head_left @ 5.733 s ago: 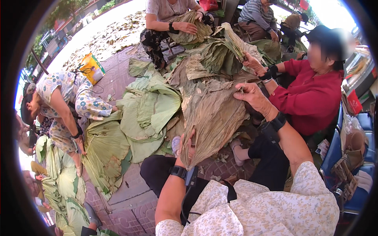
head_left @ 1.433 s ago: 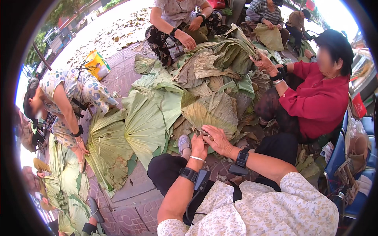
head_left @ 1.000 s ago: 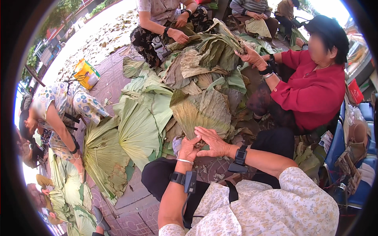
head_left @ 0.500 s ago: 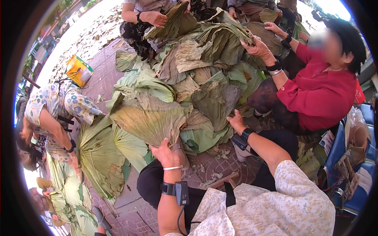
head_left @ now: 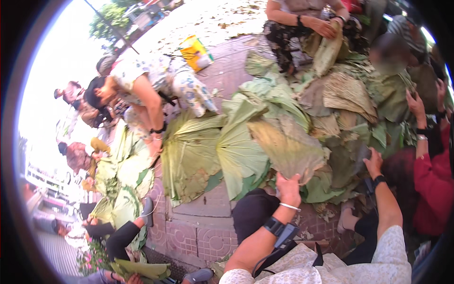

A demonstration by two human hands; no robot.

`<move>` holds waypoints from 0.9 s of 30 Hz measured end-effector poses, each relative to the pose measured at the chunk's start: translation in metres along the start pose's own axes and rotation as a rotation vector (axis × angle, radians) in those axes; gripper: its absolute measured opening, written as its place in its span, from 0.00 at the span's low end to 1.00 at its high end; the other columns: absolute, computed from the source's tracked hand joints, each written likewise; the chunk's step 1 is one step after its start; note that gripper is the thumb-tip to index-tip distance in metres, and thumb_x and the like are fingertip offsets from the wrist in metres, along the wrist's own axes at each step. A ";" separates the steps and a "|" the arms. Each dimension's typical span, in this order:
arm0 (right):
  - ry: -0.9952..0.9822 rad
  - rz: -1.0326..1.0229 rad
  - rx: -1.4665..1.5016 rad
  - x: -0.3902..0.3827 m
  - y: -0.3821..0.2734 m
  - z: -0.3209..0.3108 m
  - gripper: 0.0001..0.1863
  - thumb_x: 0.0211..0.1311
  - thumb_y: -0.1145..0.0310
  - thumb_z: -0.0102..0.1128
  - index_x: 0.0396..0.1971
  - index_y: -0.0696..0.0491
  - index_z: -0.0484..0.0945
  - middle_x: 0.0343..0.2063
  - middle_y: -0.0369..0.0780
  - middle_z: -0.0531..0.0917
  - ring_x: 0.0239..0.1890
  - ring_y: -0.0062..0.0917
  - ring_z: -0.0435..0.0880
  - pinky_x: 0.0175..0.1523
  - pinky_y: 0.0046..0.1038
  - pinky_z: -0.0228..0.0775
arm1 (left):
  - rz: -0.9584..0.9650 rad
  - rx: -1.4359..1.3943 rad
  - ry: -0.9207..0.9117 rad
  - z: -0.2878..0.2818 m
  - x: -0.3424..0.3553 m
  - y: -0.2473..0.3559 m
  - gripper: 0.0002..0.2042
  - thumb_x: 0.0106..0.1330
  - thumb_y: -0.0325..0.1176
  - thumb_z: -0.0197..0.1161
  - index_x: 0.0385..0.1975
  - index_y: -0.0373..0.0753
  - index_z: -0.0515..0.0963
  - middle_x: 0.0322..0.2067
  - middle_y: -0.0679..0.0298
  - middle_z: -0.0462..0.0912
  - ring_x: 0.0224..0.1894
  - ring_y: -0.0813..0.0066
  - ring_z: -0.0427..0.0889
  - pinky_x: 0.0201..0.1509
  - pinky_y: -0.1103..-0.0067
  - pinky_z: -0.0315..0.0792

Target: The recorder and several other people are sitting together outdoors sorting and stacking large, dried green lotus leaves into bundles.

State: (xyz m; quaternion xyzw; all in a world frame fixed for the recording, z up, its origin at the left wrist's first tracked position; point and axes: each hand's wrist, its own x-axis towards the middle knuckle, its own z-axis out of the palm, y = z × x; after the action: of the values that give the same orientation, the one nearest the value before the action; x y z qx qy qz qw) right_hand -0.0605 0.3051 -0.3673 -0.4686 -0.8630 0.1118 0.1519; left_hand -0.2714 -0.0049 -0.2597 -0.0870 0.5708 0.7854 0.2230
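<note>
As I watch from afar through the head camera, the tan leaf [head_left: 289,147] lies just right of the frame's centre, fanned out beside and partly over the pale green leaves [head_left: 242,150]. Its lower tip is pinched in the left hand [head_left: 287,191], thumb against fingers. Farther right, the right hand [head_left: 374,163] is at the edge of a dark brown leaf [head_left: 347,158]; I cannot tell whether it grips it. Left of centre, a co-worker in floral clothes [head_left: 187,87] bends beside a broad yellow-green leaf [head_left: 189,158]. I see a yellow bag [head_left: 195,53] above, on the paving [head_left: 182,239].
</note>
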 end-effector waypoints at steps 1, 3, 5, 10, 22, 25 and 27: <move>-0.041 0.010 -0.059 -0.003 0.009 -0.003 0.26 0.31 0.73 0.69 0.39 0.58 0.73 0.36 0.40 0.74 0.43 0.37 0.70 0.48 0.32 0.64 | -0.005 0.004 -0.003 0.001 0.002 -0.011 0.26 0.44 0.16 0.57 0.48 0.32 0.64 0.42 0.60 0.75 0.40 0.71 0.74 0.48 0.78 0.67; -0.114 -0.089 0.003 -0.020 -0.035 -0.011 0.25 0.30 0.73 0.68 0.36 0.61 0.74 0.39 0.42 0.73 0.46 0.37 0.69 0.51 0.32 0.63 | -0.019 0.032 0.031 -0.014 0.006 -0.014 0.23 0.45 0.17 0.56 0.46 0.33 0.66 0.38 0.61 0.77 0.37 0.72 0.76 0.42 0.79 0.69; -0.058 -0.257 0.048 -0.030 -0.038 -0.010 0.24 0.31 0.74 0.66 0.36 0.61 0.73 0.42 0.44 0.73 0.47 0.37 0.70 0.52 0.31 0.63 | 0.040 -0.025 0.022 -0.014 0.003 -0.009 0.22 0.45 0.18 0.56 0.45 0.32 0.67 0.38 0.60 0.77 0.36 0.71 0.76 0.42 0.78 0.69; -0.065 -0.182 0.352 -0.045 -0.072 -0.046 0.14 0.35 0.74 0.61 0.25 0.60 0.70 0.24 0.42 0.73 0.27 0.29 0.72 0.37 0.27 0.65 | -0.002 0.077 0.051 -0.020 0.001 -0.009 0.21 0.45 0.20 0.56 0.44 0.32 0.67 0.37 0.57 0.77 0.36 0.68 0.77 0.40 0.77 0.71; 0.404 -0.225 0.863 -0.028 -0.166 -0.227 0.09 0.53 0.70 0.58 0.21 0.53 0.66 0.18 0.26 0.63 0.22 0.09 0.57 0.26 0.14 0.51 | 0.121 0.064 0.044 -0.027 0.011 -0.001 0.25 0.41 0.13 0.54 0.45 0.29 0.66 0.39 0.55 0.76 0.37 0.66 0.76 0.42 0.78 0.69; 0.441 -0.160 1.271 -0.016 -0.176 -0.241 0.06 0.52 0.72 0.59 0.23 0.53 0.71 0.19 0.25 0.68 0.22 0.07 0.61 0.28 0.13 0.53 | 0.136 -0.094 -0.087 -0.031 0.017 -0.010 0.27 0.40 0.12 0.53 0.47 0.30 0.65 0.42 0.54 0.75 0.38 0.66 0.76 0.43 0.78 0.70; 0.450 -0.117 1.375 -0.005 -0.173 -0.240 0.06 0.51 0.71 0.60 0.23 0.53 0.71 0.19 0.25 0.68 0.23 0.07 0.61 0.28 0.13 0.52 | 0.073 -0.075 -0.172 -0.030 0.017 -0.019 0.26 0.41 0.12 0.53 0.47 0.31 0.65 0.41 0.55 0.75 0.38 0.65 0.77 0.42 0.77 0.71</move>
State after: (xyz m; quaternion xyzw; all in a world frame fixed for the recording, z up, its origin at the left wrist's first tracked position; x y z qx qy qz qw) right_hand -0.1037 0.2203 -0.0871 -0.2316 -0.5690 0.5219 0.5918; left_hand -0.2819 -0.0238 -0.2927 -0.0068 0.5227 0.8183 0.2390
